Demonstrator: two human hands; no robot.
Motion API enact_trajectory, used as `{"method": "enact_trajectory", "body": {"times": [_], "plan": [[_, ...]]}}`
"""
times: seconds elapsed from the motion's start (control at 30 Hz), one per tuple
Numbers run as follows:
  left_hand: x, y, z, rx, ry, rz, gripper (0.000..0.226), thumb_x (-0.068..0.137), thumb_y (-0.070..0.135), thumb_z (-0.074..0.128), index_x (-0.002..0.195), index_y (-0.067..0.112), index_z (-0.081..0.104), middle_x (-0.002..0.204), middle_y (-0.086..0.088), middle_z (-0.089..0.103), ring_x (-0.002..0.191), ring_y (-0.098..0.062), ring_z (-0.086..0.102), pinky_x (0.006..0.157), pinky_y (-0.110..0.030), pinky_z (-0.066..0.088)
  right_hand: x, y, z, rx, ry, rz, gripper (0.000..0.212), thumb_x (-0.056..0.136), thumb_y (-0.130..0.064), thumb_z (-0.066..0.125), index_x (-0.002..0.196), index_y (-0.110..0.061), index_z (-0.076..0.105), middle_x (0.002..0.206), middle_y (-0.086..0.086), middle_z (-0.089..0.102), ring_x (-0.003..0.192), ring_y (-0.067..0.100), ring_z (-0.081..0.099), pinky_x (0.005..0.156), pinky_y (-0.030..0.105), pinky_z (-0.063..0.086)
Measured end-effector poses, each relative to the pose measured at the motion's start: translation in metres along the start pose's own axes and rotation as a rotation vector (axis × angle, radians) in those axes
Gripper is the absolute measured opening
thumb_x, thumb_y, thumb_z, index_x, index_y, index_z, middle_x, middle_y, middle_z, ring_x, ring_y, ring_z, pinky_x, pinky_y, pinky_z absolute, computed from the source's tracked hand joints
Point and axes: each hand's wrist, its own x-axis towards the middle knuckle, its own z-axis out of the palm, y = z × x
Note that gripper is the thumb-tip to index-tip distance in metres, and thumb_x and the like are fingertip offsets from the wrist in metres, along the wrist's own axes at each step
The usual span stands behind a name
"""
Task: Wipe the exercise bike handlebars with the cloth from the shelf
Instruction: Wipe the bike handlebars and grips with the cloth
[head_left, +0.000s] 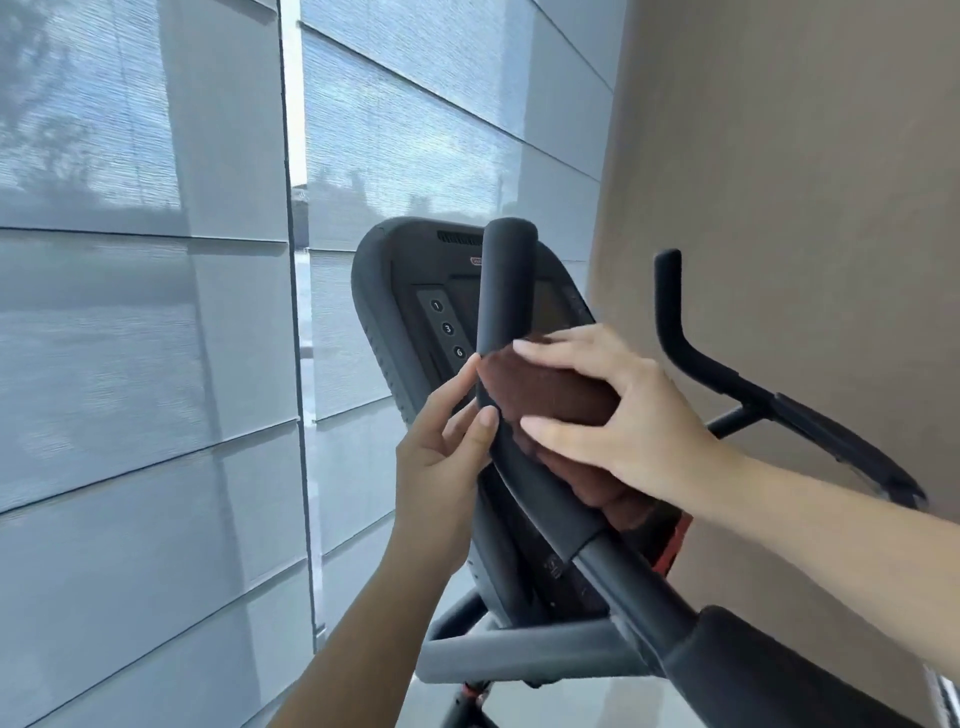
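The bike's near handlebar (501, 291) is a thick black padded bar that rises upright in the middle of the view. A brown cloth (550, 392) is wrapped against its right side at mid-height. My right hand (623, 410) grips the cloth, fingers above it and thumb below. My left hand (441, 457) holds the bar from the left, with the thumb on its front and the fingers curled behind. The far handlebar (675, 322) stands bare to the right.
The black console (415, 291) with numbered buttons sits just behind the near bar. A grey cross tube (519, 654) runs below. Window blinds (145, 364) fill the left side, and a tan wall (805, 156) stands close on the right.
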Motion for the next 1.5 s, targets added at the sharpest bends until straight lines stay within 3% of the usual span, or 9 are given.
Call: {"method": "enact_trajectory", "body": {"times": [0.23, 0.47, 0.57, 0.7, 0.9, 1.07, 1.27, 1.37, 1.5], "plan": [[0.006, 0.003, -0.014, -0.058, -0.136, -0.022, 0.044, 0.088, -0.002, 0.055, 0.118, 0.031, 0.057, 0.127, 0.002, 0.059, 0.117, -0.011, 0.054, 0.101, -0.039, 0.044, -0.034, -0.036, -0.020, -0.205, -0.202, 0.353, 0.048, 0.069, -0.015, 0.076, 0.101, -0.048, 0.064, 0.102, -0.031, 0.061, 0.094, -0.013, 0.056, 0.077, -0.002, 0.035], [0.014, 0.000, -0.017, -0.116, -0.169, -0.045, 0.047, 0.084, -0.004, 0.060, 0.112, 0.034, 0.060, 0.126, -0.002, 0.059, 0.119, -0.016, 0.053, 0.104, -0.045, 0.039, 0.000, -0.044, 0.015, -0.325, 0.502, 0.264, 0.048, 0.076, -0.011, 0.071, 0.108, -0.043, 0.057, 0.117, -0.004, 0.057, 0.100, -0.008, 0.052, 0.088, 0.001, 0.033], [0.023, -0.005, -0.023, -0.139, -0.199, -0.060, 0.043, 0.082, -0.001, 0.064, 0.110, 0.033, 0.064, 0.120, -0.007, 0.062, 0.113, -0.019, 0.056, 0.099, -0.047, 0.043, 0.024, -0.040, 0.041, -0.267, 0.595, 0.213, 0.048, 0.077, -0.012, 0.070, 0.117, -0.032, 0.054, 0.123, 0.002, 0.053, 0.110, -0.001, 0.050, 0.093, 0.005, 0.034], [0.044, -0.005, -0.029, -0.203, -0.265, -0.030, 0.030, 0.079, 0.005, 0.066, 0.096, 0.030, 0.068, 0.113, -0.013, 0.064, 0.109, -0.023, 0.058, 0.096, -0.054, 0.043, 0.030, -0.033, 0.056, -0.247, 0.611, 0.206, 0.057, 0.073, -0.019, 0.074, 0.122, -0.032, 0.048, 0.128, 0.000, 0.050, 0.119, 0.003, 0.047, 0.103, 0.022, 0.036], [0.054, -0.014, -0.031, -0.256, -0.325, 0.035, 0.025, 0.074, 0.012, 0.066, 0.091, 0.030, 0.069, 0.110, -0.012, 0.061, 0.104, -0.026, 0.057, 0.093, -0.058, 0.044, 0.027, -0.028, 0.054, -0.195, 0.596, 0.172, 0.055, 0.070, -0.028, 0.071, 0.120, -0.040, 0.050, 0.125, -0.009, 0.054, 0.114, -0.005, 0.049, 0.095, 0.012, 0.037], [0.049, -0.026, -0.026, -0.310, -0.308, 0.046, 0.031, 0.077, 0.013, 0.064, 0.103, 0.030, 0.066, 0.112, -0.018, 0.062, 0.106, -0.027, 0.060, 0.087, -0.043, 0.049, 0.024, -0.029, 0.047, -0.049, 0.527, 0.164, 0.048, 0.077, -0.018, 0.065, 0.118, -0.040, 0.053, 0.115, -0.030, 0.059, 0.108, -0.006, 0.055, 0.087, 0.012, 0.044], [0.046, -0.030, -0.024, -0.320, -0.302, 0.058, 0.032, 0.080, 0.016, 0.063, 0.107, 0.033, 0.065, 0.104, -0.013, 0.063, 0.101, -0.024, 0.059, 0.087, -0.047, 0.048, 0.023, -0.043, 0.055, -0.377, 0.511, 0.206, 0.055, 0.075, -0.011, 0.068, 0.121, -0.036, 0.050, 0.118, -0.025, 0.056, 0.110, -0.009, 0.050, 0.091, 0.006, 0.035], [0.046, -0.031, -0.023, -0.348, -0.299, 0.063, 0.034, 0.080, 0.014, 0.063, 0.107, 0.035, 0.065, 0.104, -0.005, 0.063, 0.101, -0.021, 0.059, 0.085, -0.035, 0.047, 0.015, -0.052, 0.064, -0.568, 0.458, 0.270, 0.058, 0.072, -0.014, 0.070, 0.121, -0.039, 0.052, 0.118, -0.005, 0.056, 0.110, -0.002, 0.051, 0.091, 0.006, 0.034], [0.048, -0.030, -0.027, -0.336, -0.350, 0.115, 0.034, 0.081, 0.017, 0.063, 0.110, 0.036, 0.063, 0.103, 0.000, 0.062, 0.099, -0.016, 0.060, 0.080, -0.018, 0.045, -0.003, -0.069, 0.068, -0.723, 0.352, 0.451, 0.055, 0.069, -0.021, 0.069, 0.114, -0.050, 0.055, 0.106, -0.018, 0.052, 0.100, 0.002, 0.054, 0.082, 0.006, 0.038]]}}
